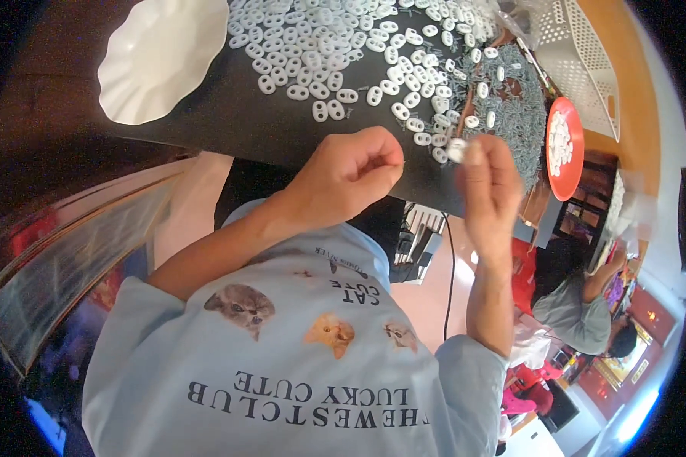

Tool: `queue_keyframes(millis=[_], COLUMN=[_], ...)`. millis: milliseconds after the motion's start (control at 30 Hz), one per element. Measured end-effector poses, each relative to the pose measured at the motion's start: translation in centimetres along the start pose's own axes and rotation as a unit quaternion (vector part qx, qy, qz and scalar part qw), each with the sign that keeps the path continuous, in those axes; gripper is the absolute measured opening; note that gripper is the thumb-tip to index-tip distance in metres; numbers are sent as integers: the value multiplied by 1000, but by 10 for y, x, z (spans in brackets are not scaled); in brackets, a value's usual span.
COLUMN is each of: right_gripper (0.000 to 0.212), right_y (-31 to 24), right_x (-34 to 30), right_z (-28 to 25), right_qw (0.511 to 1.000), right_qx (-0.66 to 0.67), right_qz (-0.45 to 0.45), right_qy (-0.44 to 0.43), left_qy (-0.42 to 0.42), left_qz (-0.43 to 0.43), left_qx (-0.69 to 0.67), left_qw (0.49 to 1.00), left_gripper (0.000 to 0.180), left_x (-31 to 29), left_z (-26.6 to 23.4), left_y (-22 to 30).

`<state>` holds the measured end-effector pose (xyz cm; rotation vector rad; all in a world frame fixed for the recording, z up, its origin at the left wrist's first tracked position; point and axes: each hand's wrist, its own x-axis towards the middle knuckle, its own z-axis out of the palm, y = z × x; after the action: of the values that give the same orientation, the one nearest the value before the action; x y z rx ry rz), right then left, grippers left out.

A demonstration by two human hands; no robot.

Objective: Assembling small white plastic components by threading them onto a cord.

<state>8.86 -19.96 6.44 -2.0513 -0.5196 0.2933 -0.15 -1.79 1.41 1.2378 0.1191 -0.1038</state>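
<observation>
Left of the red dish (564,188), the right hand (489,183) pinches a white two-holed piece (456,150); farther left, the left hand (347,177) has its fingertips drawn together, any contents too small to tell. The step looks like handling single pieces, the next move probably calling for steady, precise fingertips. Grey pins (517,110) crowd leftward beside the dish; the desk (229,103) offers bare room well left of it, its near edge beneath the left hand.
</observation>
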Motion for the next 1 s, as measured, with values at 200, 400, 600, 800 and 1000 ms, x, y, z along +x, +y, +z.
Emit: queue_keyframes(millis=[200,400,600,800,1000], right_gripper=[23,30,25,17,17], right_y=[38,102,77,-3,-18], right_x=[29,44,61,82,101], right_z=[-103,-181,-142,-19,49], right_qw=[969,950,953,932,868], right_qx=[-89,-202,-259,-265,-411], right_qz=[24,56,23,-233,-268], right_qy=[227,230,153,-80,-81], left_qy=[-16,-4,-14,-24,-31], left_qz=[10,17,8,74,84], left_qx=[51,59,42,59,73], left_qw=[999,998,999,995,993], left_gripper=[4,6,5,4,5], left_x=[-1,-2,-2,0,-1], left_z=[0,-2,-3,-4,-8], left_y=[2,2,4,-6,-5])
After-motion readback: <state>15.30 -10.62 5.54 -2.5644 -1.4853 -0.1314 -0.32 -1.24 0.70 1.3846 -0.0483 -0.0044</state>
